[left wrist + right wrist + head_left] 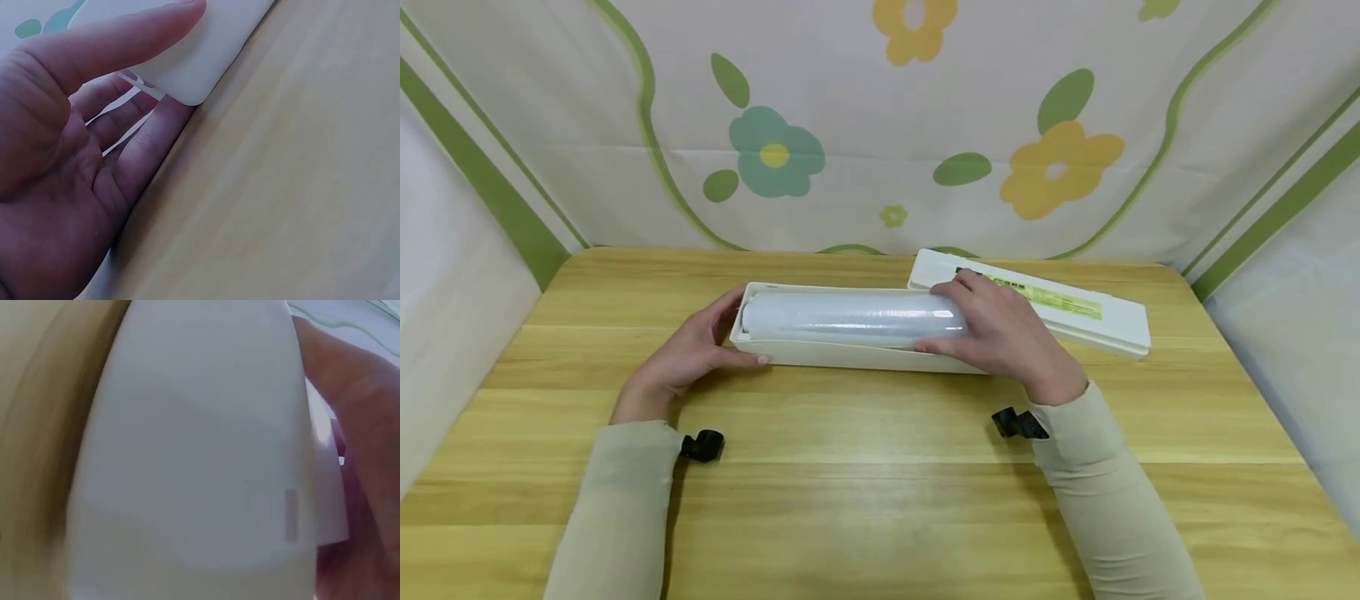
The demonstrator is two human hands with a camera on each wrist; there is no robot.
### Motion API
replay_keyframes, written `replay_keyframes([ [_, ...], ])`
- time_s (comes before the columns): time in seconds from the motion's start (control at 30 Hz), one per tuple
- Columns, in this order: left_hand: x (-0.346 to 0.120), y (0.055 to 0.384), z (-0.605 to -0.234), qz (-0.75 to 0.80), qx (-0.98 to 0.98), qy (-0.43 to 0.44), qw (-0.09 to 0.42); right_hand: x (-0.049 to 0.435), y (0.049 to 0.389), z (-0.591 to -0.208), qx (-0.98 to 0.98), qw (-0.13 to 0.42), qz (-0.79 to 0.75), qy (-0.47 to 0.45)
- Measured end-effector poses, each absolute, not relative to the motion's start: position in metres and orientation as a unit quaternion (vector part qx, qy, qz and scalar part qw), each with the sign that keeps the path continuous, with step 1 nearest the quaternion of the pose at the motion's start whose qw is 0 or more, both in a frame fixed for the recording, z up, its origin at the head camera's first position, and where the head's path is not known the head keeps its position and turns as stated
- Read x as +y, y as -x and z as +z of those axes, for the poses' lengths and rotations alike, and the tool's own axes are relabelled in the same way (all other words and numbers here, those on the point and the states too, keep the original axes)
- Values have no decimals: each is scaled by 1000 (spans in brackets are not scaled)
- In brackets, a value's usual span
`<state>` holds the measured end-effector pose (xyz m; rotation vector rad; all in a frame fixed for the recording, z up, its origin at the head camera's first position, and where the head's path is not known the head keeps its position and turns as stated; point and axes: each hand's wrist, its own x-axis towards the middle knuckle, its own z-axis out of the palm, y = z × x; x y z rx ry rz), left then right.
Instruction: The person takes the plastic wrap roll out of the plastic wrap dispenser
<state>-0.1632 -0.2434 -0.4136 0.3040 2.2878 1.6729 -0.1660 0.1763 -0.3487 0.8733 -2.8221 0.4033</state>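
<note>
A roll of cling film [850, 317] lies lengthwise in a long white open-topped dispenser box [850, 357] on the table. My left hand [696, 346] holds the box's left end, the thumb on its front wall and the fingers around the far side. In the left wrist view, that thumb presses on the white box [209, 59] while the other fingers reach behind its end. At the other end, my right hand [1003, 329] grips the roll from above, hiding its right tip. The right wrist view shows the box wall [194, 444] large, with the roll's end [330, 512] beside the hand.
Behind my right hand, a white lid [1120, 325] with a yellow-green label lies slanted on the wooden table [865, 483]. A flower-printed cloth [865, 142] stands along the table's back edge. Black mounts [703, 446] sit at both wrists.
</note>
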Motion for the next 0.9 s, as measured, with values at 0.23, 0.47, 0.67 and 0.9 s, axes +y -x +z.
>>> replay_keyframes([
  [0.23, -242, 162, -412, 584, 793, -106, 140, 183, 168, -343, -947, -13, 185, -261],
  [0.47, -242, 161, -410, 589, 788, -111, 143, 183, 169, -344, -945, -23, 206, -254],
  [0.67, -242, 159, -408, 593, 784, -114, 146, 179, 167, -343, -947, -18, 197, -254],
  [0.9, -241, 160, -412, 599, 778, -123, 144, 178, 165, -344, -949, 4, 157, -273],
])
